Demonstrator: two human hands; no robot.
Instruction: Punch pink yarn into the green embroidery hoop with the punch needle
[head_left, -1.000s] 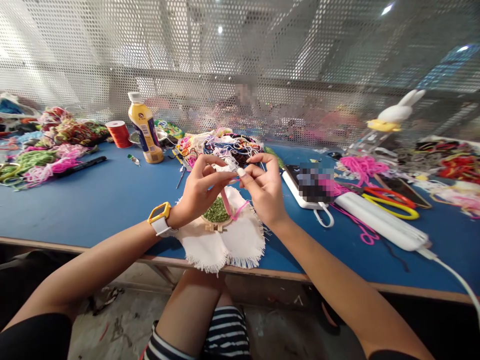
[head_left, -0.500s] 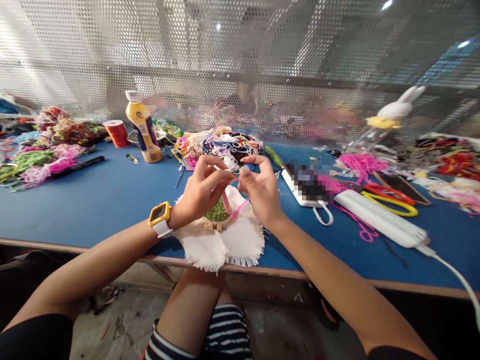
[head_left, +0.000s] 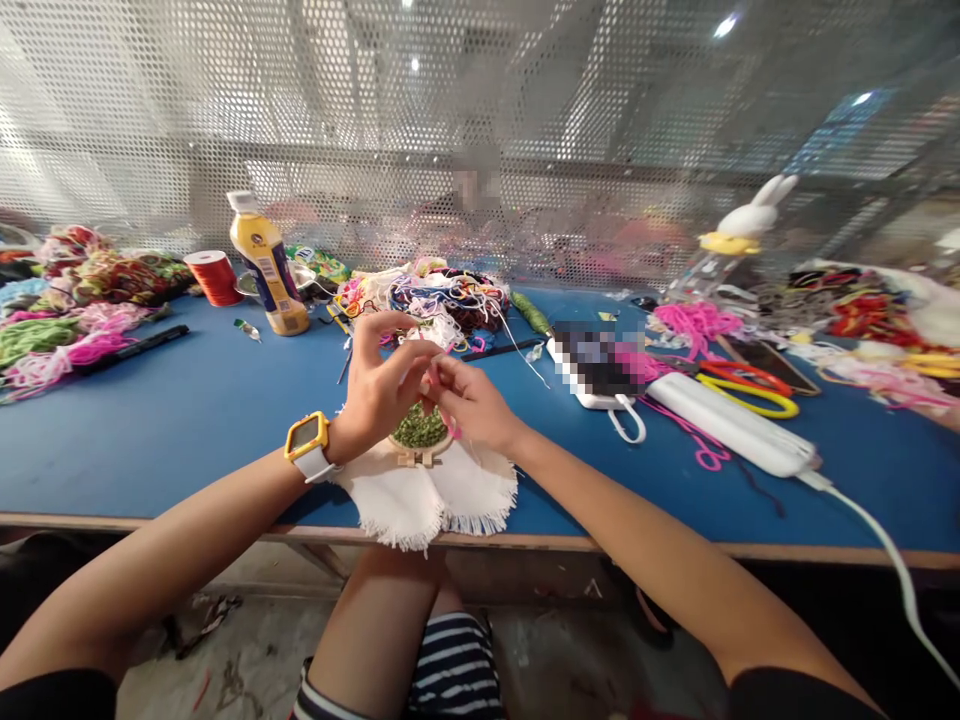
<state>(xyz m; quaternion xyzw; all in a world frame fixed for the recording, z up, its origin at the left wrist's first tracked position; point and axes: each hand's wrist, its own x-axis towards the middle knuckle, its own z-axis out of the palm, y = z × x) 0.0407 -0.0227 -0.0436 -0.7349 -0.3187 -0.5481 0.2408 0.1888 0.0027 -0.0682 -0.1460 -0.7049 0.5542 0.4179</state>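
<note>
My left hand (head_left: pixel 386 375), with a yellow-and-white watch on its wrist, is closed in a pinch. Its fingertips meet those of my right hand (head_left: pixel 476 405), which is also pinched. A bit of pink yarn (head_left: pixel 454 428) shows beneath the fingers, and a pink spot is visible between the fingertips. Just below both hands lies a round embroidery hoop (head_left: pixel 420 459) filled with green looped stitching (head_left: pixel 420 427). White fringed cloth (head_left: pixel 401 500) spreads out from the hoop over the table's front edge. My hands hide the hoop's upper part.
Tangled yarn (head_left: pixel 450 300) is heaped behind the hands. Left of it stand a yellow drink bottle (head_left: pixel 271 270) and a red thread spool (head_left: pixel 214 278). On the right are a phone (head_left: pixel 596 365), a white power strip (head_left: pixel 731 425) and scissors (head_left: pixel 750 390). Perforated metal (head_left: pixel 360 120) closes off the back.
My right hand has moved left and lowered, its fingers folding in to meet the left fingertips. The view has turned slightly right.
</note>
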